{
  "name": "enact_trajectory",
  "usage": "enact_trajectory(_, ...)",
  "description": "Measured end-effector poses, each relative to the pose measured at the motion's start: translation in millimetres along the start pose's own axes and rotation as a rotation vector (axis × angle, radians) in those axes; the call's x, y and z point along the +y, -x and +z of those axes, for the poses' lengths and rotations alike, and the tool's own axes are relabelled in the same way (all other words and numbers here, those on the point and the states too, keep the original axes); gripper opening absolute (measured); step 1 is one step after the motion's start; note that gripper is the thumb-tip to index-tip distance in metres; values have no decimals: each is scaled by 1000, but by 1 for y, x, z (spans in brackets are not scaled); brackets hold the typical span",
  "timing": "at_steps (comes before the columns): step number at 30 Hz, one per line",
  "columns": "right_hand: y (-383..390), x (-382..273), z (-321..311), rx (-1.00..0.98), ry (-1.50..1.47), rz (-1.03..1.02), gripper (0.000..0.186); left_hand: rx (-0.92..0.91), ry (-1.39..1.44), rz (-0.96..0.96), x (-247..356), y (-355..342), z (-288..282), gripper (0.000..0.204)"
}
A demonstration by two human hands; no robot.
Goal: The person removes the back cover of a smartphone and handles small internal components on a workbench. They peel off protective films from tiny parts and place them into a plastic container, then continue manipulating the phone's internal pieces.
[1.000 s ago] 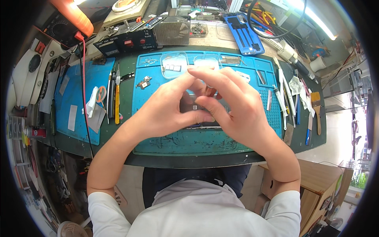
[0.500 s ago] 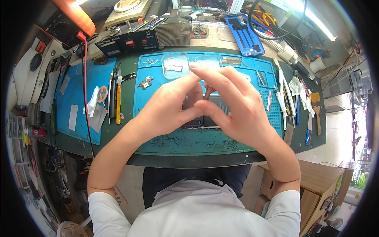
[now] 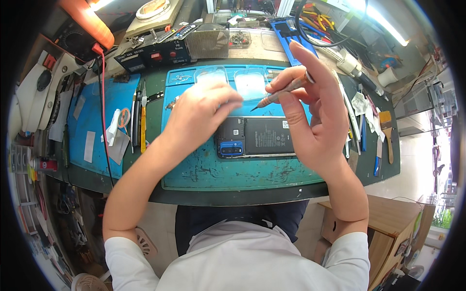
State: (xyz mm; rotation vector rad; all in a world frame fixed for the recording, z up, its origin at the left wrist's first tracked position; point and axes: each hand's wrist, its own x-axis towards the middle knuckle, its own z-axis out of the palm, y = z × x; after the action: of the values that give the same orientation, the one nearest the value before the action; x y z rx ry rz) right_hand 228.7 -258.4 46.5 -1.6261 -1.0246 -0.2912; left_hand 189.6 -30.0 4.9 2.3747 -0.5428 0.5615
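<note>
My right hand [image 3: 315, 114] grips a slim grey screwdriver [image 3: 272, 98], its dark tip slanting down toward the lower left. My left hand [image 3: 204, 109], slightly blurred, has curled fingers in front of the left clear plastic tray [image 3: 218, 72]; what they hold, if anything, is unclear. Below both hands lies an open phone [image 3: 259, 138] with its dark battery exposed and a blue camera module at its left end. A second clear tray [image 3: 250, 82] sits behind the screwdriver on the blue repair mat [image 3: 218, 174].
Tools [image 3: 143, 116] lie left of the mat, with a second blue mat [image 3: 94, 150] beyond. Right are more tools and a brush [image 3: 386, 123]. Behind stand a black powered device [image 3: 145, 56], a blue phone shell [image 3: 286, 41] and, upper left, a multimeter [image 3: 75, 36] with leads.
My hands have parted, uncovering the phone. My left hand moved left and back; my right hand rose and moved right, lifting the screwdriver into clearer view.
</note>
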Motion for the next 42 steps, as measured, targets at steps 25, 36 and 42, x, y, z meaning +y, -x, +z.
enact_trajectory(25,10,-4,6,-392,3,-49,52,-320,391,-195,34,43,-24,19)
enact_trajectory(36,15,-20,11,-312,28,-98,51,-301,537,-375,53,34,-23,75)
enact_trajectory(42,20,-22,12,-312,8,-11,56,-235,557,-290,52,39,-14,78)
